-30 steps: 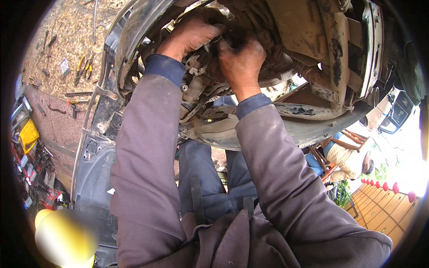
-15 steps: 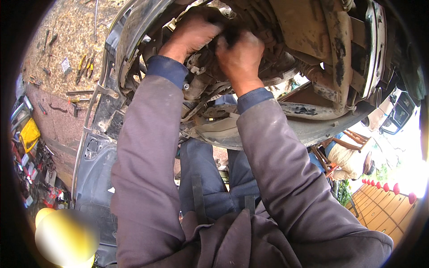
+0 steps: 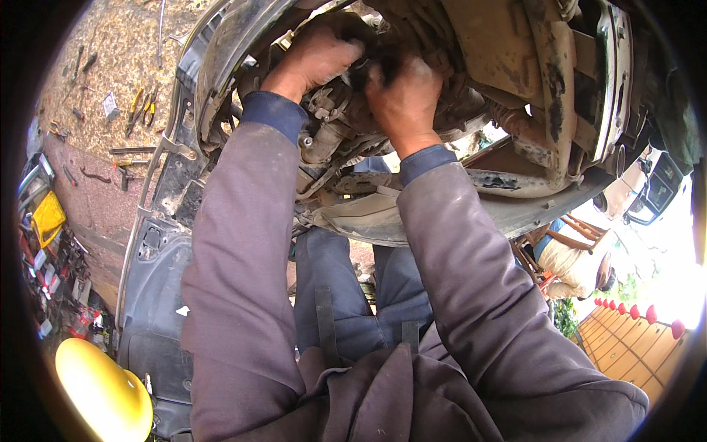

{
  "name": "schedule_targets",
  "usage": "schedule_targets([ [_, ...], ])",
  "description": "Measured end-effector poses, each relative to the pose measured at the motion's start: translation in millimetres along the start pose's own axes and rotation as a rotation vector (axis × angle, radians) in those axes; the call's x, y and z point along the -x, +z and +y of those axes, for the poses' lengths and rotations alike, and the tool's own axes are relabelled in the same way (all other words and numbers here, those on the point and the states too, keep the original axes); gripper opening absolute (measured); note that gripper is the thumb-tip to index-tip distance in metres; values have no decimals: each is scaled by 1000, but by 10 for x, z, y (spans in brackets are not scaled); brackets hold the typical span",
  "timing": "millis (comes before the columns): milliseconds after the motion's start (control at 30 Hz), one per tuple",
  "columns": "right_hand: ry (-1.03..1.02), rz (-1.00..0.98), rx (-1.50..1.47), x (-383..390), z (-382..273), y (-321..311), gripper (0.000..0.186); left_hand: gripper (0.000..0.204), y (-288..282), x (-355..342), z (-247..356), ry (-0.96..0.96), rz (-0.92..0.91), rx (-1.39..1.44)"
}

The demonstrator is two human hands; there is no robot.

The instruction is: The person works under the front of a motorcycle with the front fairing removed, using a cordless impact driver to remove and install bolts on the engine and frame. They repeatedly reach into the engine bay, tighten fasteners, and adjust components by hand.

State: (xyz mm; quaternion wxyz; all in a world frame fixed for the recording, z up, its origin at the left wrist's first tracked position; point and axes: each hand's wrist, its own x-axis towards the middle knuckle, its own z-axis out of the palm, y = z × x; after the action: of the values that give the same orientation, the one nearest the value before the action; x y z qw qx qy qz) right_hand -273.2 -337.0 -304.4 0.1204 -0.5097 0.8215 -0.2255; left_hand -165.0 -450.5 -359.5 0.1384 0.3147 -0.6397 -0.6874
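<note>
Both my arms reach up into the opened front of a vehicle, among dirty engine-bay parts. My left hand (image 3: 317, 60) is closed, its fingers curled into dark parts in the upper middle. Just right of it, my right hand (image 3: 406, 99) is a closed fist, thumb and fingers bent round something dark. What either hand grips is hidden by the fingers and shadow. Below my left hand sits a dusty metal fitting (image 3: 322, 141). A brown corroded frame member (image 3: 557, 110) stands to the right of my right hand. The curved dark bumper (image 3: 368, 225) passes below my wrists.
At the left, pliers (image 3: 151, 107) and other tools lie on the stained ground. A yellow bag-like item (image 3: 48, 219) lies among clutter. A yellow hard hat (image 3: 103, 390) shows at lower left. A wooden chair (image 3: 582, 232) and another vehicle (image 3: 658, 184) are at right.
My right hand has shifted slightly right and down, a little farther from my left hand, which stays about in place. The yellow hard hat at lower left has turned.
</note>
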Motion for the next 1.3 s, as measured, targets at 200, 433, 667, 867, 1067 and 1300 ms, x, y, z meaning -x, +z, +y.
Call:
schedule_targets([
  [200, -63, -125, 193, -139, 55, -14, 25, 40, 63, 48, 52, 97, -40, 68],
  [433, -221, -242, 250, -423, 8, -156, 25, 35, 107, 49, -50, 122, 88, -202],
  [667, -250, -406, 263, -487, -44, -274, 14, 30, 130, -12, -187, 144, 103, -279],
  [867, -335, -341, 161, -494, 76, -251, 18, 41, 90, 37, -109, 115, 76, -198],
  [1067, -433, -234, 206, -528, 123, -186, 13, 47, 132, -16, -92, 65, 70, -195],
  [1300, -309, -289, 290, -557, 98, -194, 12, 40, 193, 26, -59, 86, 187, -250],
])
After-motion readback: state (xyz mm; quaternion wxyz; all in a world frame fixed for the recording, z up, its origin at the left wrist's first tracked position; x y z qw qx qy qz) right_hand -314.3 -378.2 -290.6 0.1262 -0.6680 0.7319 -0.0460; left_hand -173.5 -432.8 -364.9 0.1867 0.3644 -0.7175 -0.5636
